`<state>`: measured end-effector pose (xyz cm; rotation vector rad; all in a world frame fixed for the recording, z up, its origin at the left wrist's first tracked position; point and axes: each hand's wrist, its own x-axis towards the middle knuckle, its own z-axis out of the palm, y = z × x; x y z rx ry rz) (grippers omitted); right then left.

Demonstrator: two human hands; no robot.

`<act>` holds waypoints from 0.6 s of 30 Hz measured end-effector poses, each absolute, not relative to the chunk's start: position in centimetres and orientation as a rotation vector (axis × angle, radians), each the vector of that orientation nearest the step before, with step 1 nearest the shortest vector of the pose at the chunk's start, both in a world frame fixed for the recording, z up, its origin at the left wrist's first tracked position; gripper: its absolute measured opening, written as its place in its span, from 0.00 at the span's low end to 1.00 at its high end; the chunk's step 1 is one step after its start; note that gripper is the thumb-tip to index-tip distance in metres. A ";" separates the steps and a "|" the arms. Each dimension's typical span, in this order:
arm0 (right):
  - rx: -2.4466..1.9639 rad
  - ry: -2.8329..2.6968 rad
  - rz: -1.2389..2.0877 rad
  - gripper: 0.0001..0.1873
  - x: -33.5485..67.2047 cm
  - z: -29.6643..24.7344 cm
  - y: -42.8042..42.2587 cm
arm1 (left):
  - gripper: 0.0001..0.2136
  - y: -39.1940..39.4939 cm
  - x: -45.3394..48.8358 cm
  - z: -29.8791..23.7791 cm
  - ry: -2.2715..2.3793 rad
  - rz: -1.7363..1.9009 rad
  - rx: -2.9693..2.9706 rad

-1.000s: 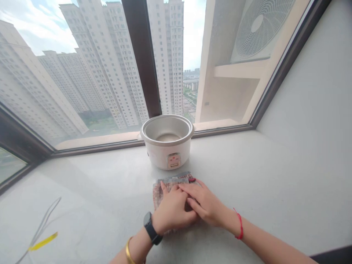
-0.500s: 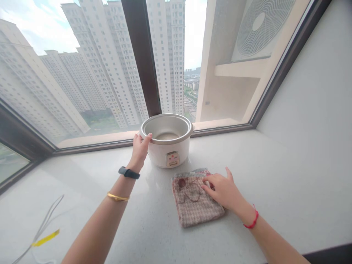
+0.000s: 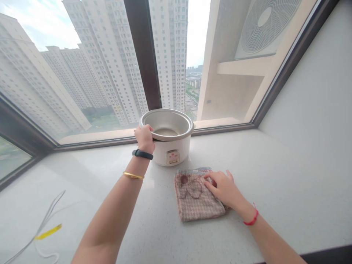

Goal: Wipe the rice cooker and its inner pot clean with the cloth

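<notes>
In the lower right corner, a dark strip (image 3: 327,255) marks the near edge of the white window sill (image 3: 275,176). At lower left lies a pale cable (image 3: 22,248) with a yellow tag (image 3: 48,232); a stretch of sill separates it from the left forearm. Right of the lower centre, a folded houndstooth cloth (image 3: 198,205) lies flat on the sill. The right hand (image 3: 221,187), its grip loose with thumb and forefinger slightly apart, rests at the cloth's upper right edge. To its right, the sill surface extends broadly to the pale side wall (image 3: 316,91).

Just above the cloth, and apart from it, stands a white rice cooker (image 3: 161,156) at the centre. The left hand (image 3: 145,137) has its grip clamped on the left rim of the inner pot (image 3: 170,123); a narrow dark gap separates rim and body at the front left. Close behind runs the brown window frame (image 3: 141,44); beyond the glass, an air-conditioner unit (image 3: 264,29) occupies the upper right.
</notes>
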<state>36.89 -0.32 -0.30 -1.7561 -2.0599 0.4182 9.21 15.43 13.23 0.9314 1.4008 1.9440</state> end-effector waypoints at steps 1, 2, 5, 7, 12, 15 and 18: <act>-1.757 -2.061 0.422 0.13 36.9 -0.2 -0.3 | 0.09 15.4 9.4 13.5 1.392 1.957 0.902; -1.757 -2.061 0.425 0.13 36.9 -0.2 -0.4 | 0.09 15.2 9.5 13.8 1.379 1.971 0.878; -1.754 -2.063 0.416 0.13 36.9 -0.3 -0.4 | 0.09 14.6 9.9 14.9 1.310 2.015 0.837; -1.751 -2.067 0.402 0.13 36.9 -0.4 -0.4 | 0.09 14.1 10.3 16.0 1.231 2.047 0.847; -1.744 -2.082 0.355 0.13 37.0 -0.9 -0.2 | 0.14 12.1 10.4 18.9 0.973 2.142 0.981; -1.715 -2.065 0.191 0.14 36.7 -1.0 -0.5 | 0.17 9.9 8.9 19.7 0.791 2.220 0.981; -1.639 -2.109 0.024 0.18 35.6 -0.6 -1.4 | 0.18 7.1 6.9 19.4 0.712 2.228 0.980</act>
